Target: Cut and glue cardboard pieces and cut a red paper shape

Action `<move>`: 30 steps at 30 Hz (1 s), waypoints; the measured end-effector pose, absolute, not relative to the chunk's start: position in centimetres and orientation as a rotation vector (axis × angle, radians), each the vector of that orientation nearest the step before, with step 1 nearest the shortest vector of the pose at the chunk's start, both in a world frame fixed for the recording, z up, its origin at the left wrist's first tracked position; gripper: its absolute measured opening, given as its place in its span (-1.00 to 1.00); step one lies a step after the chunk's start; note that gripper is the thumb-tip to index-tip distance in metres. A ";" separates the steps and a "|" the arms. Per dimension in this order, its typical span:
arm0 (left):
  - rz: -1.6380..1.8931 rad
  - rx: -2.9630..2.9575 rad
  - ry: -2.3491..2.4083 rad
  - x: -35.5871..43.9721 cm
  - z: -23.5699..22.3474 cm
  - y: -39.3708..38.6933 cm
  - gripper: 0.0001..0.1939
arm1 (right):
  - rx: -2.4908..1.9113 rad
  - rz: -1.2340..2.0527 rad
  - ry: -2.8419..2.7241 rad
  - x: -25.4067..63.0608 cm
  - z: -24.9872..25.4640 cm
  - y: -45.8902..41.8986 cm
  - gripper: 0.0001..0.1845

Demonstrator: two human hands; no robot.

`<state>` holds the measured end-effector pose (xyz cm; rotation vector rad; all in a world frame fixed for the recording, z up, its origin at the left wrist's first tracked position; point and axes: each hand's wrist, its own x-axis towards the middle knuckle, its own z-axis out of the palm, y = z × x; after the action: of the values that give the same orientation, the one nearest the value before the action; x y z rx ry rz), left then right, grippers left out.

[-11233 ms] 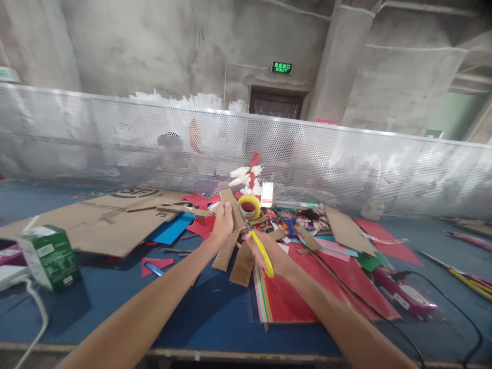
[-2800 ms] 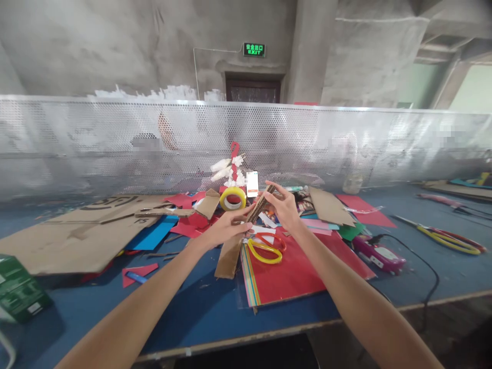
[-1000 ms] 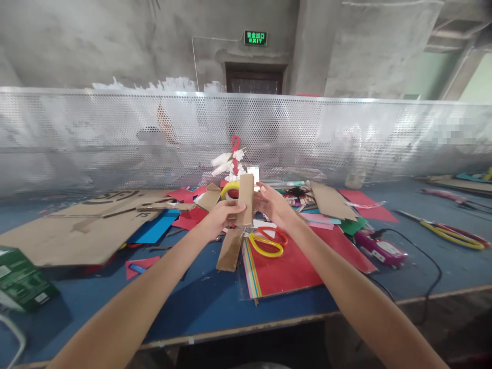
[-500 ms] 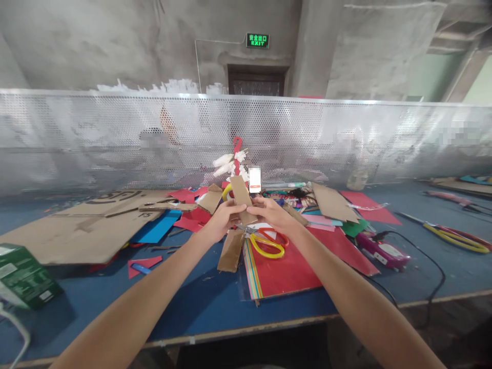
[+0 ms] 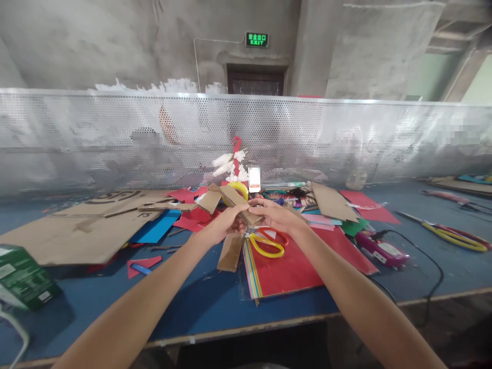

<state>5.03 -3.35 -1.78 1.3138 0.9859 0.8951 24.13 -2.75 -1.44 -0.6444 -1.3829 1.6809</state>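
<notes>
Between both hands I hold a narrow brown cardboard strip (image 5: 232, 196), tilted up to the left above the table. My left hand (image 5: 227, 221) is closed on its near side, thumb on top. My right hand (image 5: 272, 213) grips the right edge, fingertips close to the left thumb. Below the hands, scissors with yellow and red handles (image 5: 268, 249) lie on a pack of red paper (image 5: 295, 277). Another cardboard piece (image 5: 229, 254) rests beside the pack. A yellow tape roll (image 5: 242, 188) sits behind the strip, partly hidden by it.
A large cardboard sheet (image 5: 73, 230) and a green box (image 5: 26, 277) are at left. To the right lie a purple device (image 5: 382, 251) with a black cable and more scissors (image 5: 449, 234). Behind stand a red and white craft figure (image 5: 236, 161) and a perforated metal screen (image 5: 115, 133).
The cardboard strip has tipped over to the left and lower, and more of the yellow tape roll shows. Both hands keep their hold, nearly in the same place.
</notes>
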 end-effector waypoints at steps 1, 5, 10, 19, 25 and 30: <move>0.951 1.315 1.005 5.2 -1.8 -3.4 -0.60 | -0.646 1.637 -1.358 23.9 -1.5 -2.7 -0.58; 1.135 1.310 1.063 5.6 -1.4 -3.8 -0.59 | -0.678 1.580 -1.285 23.3 -1.9 -2.3 -0.64; 1.272 1.268 1.023 5.8 -1.3 -4.0 -0.63 | -0.693 1.600 -1.261 22.7 -2.2 -2.0 -0.65; 1.371 1.326 1.034 6.4 -2.2 -3.9 -0.62 | -0.697 1.466 -1.167 21.0 -2.6 -2.8 -0.65; 1.410 1.403 1.003 6.4 -2.8 -3.4 -0.57 | -0.595 1.433 -1.101 20.6 -2.7 -2.4 -0.59; 1.312 1.456 0.980 6.2 -2.8 -3.2 -0.49 | -0.571 1.419 -1.155 20.9 -2.4 -2.0 -0.60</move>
<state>6.20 -3.24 -2.78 1.4563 0.9802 1.3125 20.86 -2.04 -2.41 -0.5712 -1.1553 1.4191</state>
